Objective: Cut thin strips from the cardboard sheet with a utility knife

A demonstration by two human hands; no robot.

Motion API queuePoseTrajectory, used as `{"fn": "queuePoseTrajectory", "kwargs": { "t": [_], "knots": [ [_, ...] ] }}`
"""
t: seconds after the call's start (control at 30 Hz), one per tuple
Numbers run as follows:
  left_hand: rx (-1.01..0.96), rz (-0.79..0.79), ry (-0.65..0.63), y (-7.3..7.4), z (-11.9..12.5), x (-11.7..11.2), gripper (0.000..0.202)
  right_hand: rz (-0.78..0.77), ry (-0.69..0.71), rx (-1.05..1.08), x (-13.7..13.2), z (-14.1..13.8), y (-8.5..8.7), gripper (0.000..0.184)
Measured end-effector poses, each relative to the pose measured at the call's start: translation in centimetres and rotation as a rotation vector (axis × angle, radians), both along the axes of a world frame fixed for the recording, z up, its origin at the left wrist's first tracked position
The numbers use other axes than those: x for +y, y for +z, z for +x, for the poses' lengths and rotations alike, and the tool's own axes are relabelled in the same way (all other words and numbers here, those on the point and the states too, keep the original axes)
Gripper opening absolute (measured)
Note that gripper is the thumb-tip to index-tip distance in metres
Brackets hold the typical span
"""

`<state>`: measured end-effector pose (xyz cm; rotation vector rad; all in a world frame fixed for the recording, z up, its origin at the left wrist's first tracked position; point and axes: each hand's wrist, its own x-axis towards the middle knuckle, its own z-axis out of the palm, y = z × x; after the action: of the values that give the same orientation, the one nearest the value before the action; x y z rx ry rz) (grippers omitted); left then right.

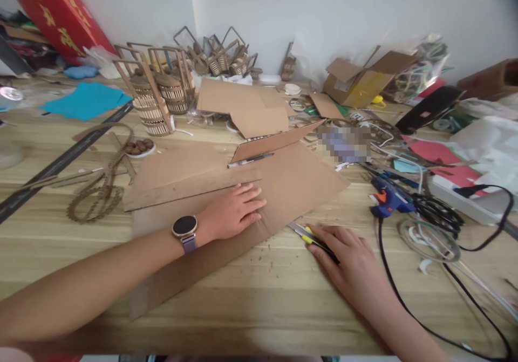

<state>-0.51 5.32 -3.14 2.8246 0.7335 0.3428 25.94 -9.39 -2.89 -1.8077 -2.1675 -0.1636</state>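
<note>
Room along near tabletop (pixel 263 302); cable (pixel 381 248), scissors (pixel 439 213) rightward.

Bright, even, diffuse light from above w/ no hard glare; only faint soft shadows along the cardboard sheet (pixel 291 189) edge & under the forearms. Wide-angle lens bows the table (pixel 259 297) toward the L/R edges, and the frame corners darken a bit. Centre is fairly sharp, but the right hand (pixel 352 259) & utility knife (pixel 306 234) look slightly smeared, far-side clutter is soft, and there's one pixelated patch (pixel 343 143) mid-frame.
</note>
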Motion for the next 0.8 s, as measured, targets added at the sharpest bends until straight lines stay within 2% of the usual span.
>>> {"fn": "queuePoseTrajectory", "kwargs": {
  "t": [0.2, 0.4, 0.63, 0.8],
  "knots": [
    [-0.022, 0.020, -0.003, -0.3, 0.0, 0.1, 0.046, -0.013, 0.010, -0.004, 0.4, -0.7, 0.2, 0.035],
    [-0.022, 0.016, 0.003, -0.1, 0.1, -0.1, 0.044, 0.012, 0.057, -0.025, -0.7, -1.4, 0.2, 0.036],
    [-0.017, 0.013, 0.011, -0.1, 0.1, 0.0, 0.045, 0.023, 0.077, -0.068, -0.2, -2.3, 0.4, 0.036],
    [-0.011, 0.003, 0.020, -0.1, 0.2, -0.1, 0.044, 0.054, 0.098, -0.085, -1.0, -2.5, 0.4, 0.038]
  ]
}}
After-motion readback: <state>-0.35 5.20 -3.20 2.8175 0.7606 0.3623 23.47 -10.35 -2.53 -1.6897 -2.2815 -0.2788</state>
